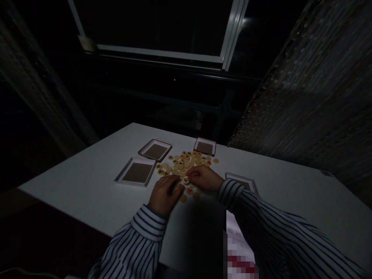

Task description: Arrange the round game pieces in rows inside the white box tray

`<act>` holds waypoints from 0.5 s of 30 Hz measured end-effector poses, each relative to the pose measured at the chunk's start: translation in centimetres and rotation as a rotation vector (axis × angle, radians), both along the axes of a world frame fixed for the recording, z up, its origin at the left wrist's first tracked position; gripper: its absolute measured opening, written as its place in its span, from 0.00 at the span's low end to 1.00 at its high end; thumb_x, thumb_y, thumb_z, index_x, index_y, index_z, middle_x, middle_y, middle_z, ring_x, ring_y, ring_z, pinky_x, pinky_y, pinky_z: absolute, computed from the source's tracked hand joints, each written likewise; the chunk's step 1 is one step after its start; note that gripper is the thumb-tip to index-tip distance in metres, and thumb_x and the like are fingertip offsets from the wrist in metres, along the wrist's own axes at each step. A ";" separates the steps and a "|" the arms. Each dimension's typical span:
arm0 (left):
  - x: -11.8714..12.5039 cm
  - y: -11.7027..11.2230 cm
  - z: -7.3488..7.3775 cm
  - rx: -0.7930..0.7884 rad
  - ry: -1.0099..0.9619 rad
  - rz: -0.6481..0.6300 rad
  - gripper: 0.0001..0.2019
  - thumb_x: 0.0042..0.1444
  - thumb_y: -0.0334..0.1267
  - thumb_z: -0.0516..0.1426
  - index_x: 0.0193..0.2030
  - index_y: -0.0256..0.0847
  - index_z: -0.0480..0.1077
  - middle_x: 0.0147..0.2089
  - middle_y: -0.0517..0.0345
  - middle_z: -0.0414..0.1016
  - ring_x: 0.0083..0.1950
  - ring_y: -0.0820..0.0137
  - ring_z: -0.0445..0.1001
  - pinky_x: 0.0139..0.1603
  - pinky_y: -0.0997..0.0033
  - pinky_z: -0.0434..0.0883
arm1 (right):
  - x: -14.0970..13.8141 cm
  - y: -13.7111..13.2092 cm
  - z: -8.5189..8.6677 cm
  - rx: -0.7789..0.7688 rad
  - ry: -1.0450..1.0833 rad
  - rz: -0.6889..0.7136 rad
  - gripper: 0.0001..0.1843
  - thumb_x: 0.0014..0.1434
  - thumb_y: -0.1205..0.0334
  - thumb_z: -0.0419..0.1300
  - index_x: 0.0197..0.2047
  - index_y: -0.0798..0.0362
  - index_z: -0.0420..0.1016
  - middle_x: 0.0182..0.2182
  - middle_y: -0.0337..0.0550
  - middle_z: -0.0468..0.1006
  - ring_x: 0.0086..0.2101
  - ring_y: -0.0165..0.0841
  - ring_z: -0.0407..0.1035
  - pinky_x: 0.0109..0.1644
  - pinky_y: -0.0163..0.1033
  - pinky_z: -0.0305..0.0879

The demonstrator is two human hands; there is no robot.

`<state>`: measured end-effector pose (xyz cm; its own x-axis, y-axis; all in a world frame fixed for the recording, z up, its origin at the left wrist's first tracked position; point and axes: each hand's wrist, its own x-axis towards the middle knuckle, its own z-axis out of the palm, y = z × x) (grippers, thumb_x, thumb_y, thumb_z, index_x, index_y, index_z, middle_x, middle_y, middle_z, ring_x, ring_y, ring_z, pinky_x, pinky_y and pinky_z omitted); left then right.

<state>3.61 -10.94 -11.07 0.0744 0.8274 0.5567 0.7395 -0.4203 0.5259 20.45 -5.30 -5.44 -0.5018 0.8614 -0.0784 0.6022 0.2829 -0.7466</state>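
The room was dim, with a pale window frame (162,53) at the back, a stranded curtain (305,77) to the right and a white counter (87,186) below. Over the counter, the person's right grip (206,179) was nearly closed, its fingertips seeming to pinch a dark-marked disc (185,179) at its edge. The left grip (165,193) stood close beside it, thumb and fingers parted; whether it touched any disc underneath could not be told. The pinched disc sat between the two, at the near side of a loose pile of discs (190,161), some marked in black or red, others blank-side up.

Such a disc looked light, stiff and probably smooth, not fragile; the rim would be the surest place to take hold, with finger and thumb opposed.

Further out lay shallow trays: a pale tray (135,172) and a brown-rimmed tray (156,151) to the left, a far tray (205,147) behind the pile, and a right tray (240,178) partly hidden by the striped sleeve (270,221).
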 end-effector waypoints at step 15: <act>0.8 -0.4 1.5 0.007 0.042 -0.078 0.14 0.51 0.43 0.53 0.43 0.41 0.67 0.42 0.52 0.73 0.43 0.65 0.69 0.45 0.61 0.65 | 0.3 -1.2 0.7 -0.151 0.177 -0.008 0.10 0.47 0.67 0.56 0.35 0.58 0.73 0.28 0.41 0.76 0.30 0.28 0.70 0.33 0.30 0.64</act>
<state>4.46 -11.34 -9.61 0.1621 0.8140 0.5578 0.7254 -0.4815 0.4919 20.70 -6.47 -4.78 -0.5127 0.8504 -0.1180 0.4595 0.1557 -0.8744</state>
